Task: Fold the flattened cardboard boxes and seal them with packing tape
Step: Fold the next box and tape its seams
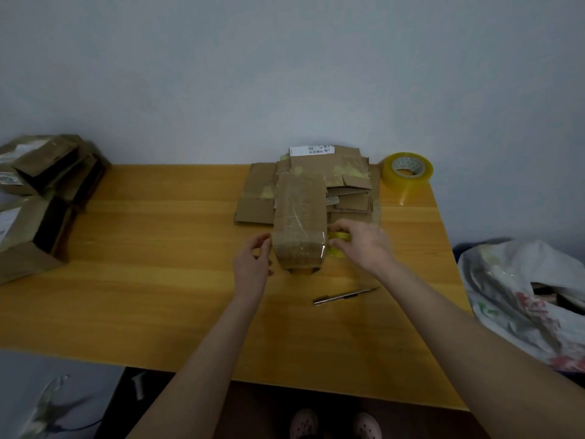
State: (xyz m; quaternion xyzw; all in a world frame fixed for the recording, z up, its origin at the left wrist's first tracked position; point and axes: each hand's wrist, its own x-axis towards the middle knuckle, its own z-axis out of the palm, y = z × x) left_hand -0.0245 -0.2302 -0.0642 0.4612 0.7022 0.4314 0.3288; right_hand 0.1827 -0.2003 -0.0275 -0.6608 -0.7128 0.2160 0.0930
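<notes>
A small folded cardboard box (299,220) stands on the wooden table (158,248), with clear tape running over its near end. My right hand (361,245) grips a yellowish tape roll (338,243) pressed against the box's right side. My left hand (253,261) hovers at the box's left side with its fingers loosely curled, holding nothing. Behind the box lies a pile of flattened cardboard boxes (345,182). A second, larger tape roll (406,171) sits at the table's far right corner.
A metal utility knife (345,295) lies on the table in front of the box. Several folded boxes (41,198) are stacked at the left edge. A floral plastic bag (522,299) sits beyond the table's right edge. The wall stands just behind the table.
</notes>
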